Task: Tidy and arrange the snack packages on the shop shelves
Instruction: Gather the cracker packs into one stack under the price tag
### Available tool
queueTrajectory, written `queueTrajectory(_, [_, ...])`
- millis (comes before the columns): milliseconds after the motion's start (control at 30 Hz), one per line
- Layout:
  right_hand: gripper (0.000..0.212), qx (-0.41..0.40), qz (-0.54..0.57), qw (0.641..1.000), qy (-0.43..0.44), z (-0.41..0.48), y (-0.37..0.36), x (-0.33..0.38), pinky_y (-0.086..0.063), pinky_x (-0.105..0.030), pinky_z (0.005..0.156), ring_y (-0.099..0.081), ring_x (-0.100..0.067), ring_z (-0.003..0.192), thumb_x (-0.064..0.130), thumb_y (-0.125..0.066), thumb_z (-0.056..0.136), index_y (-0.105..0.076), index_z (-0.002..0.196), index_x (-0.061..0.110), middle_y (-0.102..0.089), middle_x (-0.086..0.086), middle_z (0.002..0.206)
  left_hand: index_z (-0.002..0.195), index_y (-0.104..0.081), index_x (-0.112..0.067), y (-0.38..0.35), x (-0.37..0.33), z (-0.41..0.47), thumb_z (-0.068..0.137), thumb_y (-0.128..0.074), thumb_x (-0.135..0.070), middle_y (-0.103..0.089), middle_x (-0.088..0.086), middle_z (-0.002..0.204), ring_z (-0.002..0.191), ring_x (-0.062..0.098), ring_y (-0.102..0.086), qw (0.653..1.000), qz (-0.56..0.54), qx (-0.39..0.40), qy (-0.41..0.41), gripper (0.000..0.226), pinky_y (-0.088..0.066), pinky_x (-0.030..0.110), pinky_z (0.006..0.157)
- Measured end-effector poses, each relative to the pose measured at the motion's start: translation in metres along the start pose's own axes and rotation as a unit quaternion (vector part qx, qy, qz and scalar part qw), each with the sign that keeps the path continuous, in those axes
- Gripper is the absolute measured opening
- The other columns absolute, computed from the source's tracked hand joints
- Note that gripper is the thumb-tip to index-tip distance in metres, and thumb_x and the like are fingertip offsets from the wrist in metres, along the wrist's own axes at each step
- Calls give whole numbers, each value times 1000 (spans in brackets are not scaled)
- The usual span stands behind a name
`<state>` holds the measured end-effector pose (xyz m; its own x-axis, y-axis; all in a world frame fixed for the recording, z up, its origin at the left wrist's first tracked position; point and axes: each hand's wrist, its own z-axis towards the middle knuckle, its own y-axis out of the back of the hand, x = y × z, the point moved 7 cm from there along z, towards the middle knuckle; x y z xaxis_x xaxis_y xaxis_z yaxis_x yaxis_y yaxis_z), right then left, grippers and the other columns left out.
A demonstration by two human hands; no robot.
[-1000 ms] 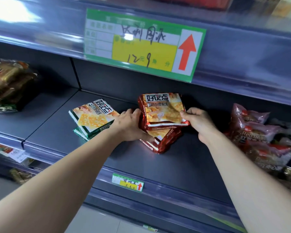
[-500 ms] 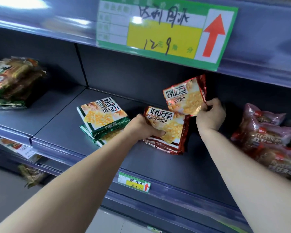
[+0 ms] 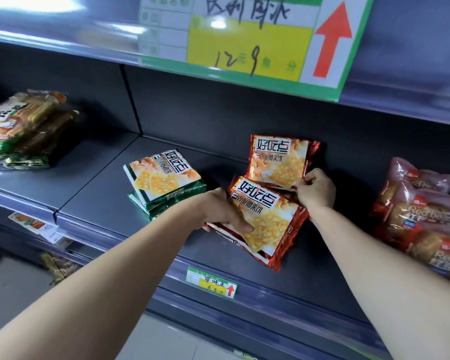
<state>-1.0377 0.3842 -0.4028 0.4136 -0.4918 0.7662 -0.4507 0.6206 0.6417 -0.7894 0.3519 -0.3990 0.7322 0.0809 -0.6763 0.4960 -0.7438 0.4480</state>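
On the grey shelf lies a small stack of red cracker packs. My left hand grips the stack's left edge, thumb on the top pack. Behind it a single red cracker pack stands tilted toward the shelf's back wall, and my right hand pinches its lower right corner. To the left lies a stack of green cracker packs, apart from both hands.
Red bean bread bags pile up at the right. A heap of green and gold snack packs sits on the left shelf section. A big price sign hangs on the shelf above, a small price tag on this shelf's front rail.
My right hand has brought the single red pack down from its raised, tilted position to just behind the stack. My left hand has stayed on the stack's left edge.
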Motion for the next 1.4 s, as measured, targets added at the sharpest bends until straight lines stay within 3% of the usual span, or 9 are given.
queueTrajectory(167, [5, -6, -5, 1000, 4, 5, -1, 2, -40, -26, 70, -60, -27, 94, 14, -59, 91, -55, 90, 10, -62, -9, 101, 124, -44, -13, -2, 0, -4, 62, -89, -11, -61, -3, 117, 111, 17, -54, 999, -43, -6, -7, 77, -44, 28, 92])
queueTrajectory(367, [19, 79, 107, 988, -78, 15, -24, -13, -57, -41, 85, -71, -24, 86, 18, -70, 85, -56, 72, 22, -72, -8, 89, 125, -42, -11, -4, -2, -5, 65, -86, -5, -59, -1, 118, 110, 16, -54, 997, -73, -9, -14, 75, -44, 26, 84])
queueTrajectory(500, [3, 113, 174, 973, -101, 4, -24, -5, -56, -40, 87, -71, -22, 88, 16, -66, 89, -64, 88, 18, -71, -10, 88, 122, -49, -9, -2, 3, 2, 59, -89, -3, -66, 2, 115, 108, 20, -61, 994, -103, -23, -14, 75, -50, 30, 86])
queueTrajectory(800, [53, 109, 135, 973, -150, -15, -17, -19, -51, -39, 93, -60, -28, 113, 44, -65, 87, -55, 131, 16, -60, -8, 130, 113, -55, -6, 15, 8, 4, 53, -92, -9, -67, 10, 107, 96, 24, -62, 981, -152, -121, 4, 70, -47, 27, 60])
queueTrajectory(867, [55, 119, 103, 969, -191, -25, -12, -29, -54, -36, 81, -64, -31, 105, 41, -65, 88, -51, 133, 12, -60, -11, 127, 109, -52, -7, 17, 8, 5, 53, -92, -5, -65, 10, 105, 99, 26, -61, 973, -173, -152, -1, 68, -50, 33, 72])
queueTrajectory(967, [29, 243, 143, 924, -257, -44, -16, -34, -55, -33, 48, -68, -31, 64, 15, -61, 90, -53, 115, 3, -66, -22, 97, 103, -49, -8, 18, 7, 4, 54, -90, -1, -63, 8, 102, 98, 25, -60, 965, -196, -173, -14, 64, -51, 36, 80])
queueTrajectory(1033, [13, 276, 119, 925, -234, -46, -16, -29, -54, -32, 46, -67, -30, 60, 3, -58, 89, -57, 102, 3, -65, -20, 90, 105, -48, -8, 17, 6, 3, 55, -90, -1, -63, 8, 103, 99, 24, -59, 965, -200, -167, -29, 65, -51, 36, 84])
queueTrajectory(1300, [30, 114, 198, 972, -46, -31, -4, 12, -57, -37, 69, -67, -20, 76, -3, -56, 85, -64, 73, 23, -69, 2, 79, 98, -56, -21, 14, 8, -5, 73, -81, -9, -70, -1, 100, 92, 19, -68, 945, -247, -180, -117, 38, -56, 41, 85])
queueTrajectory(1400, [35, 46, 255, 965, -44, -24, 0, 15, -55, -40, 78, -62, -16, 76, -8, -64, 78, -59, 63, 23, -64, 6, 75, 96, -58, -22, 20, 7, -9, 70, -82, -3, -70, -4, 97, 89, 16, -66, 956, -165, -210, -124, 40, -55, 31, 77])
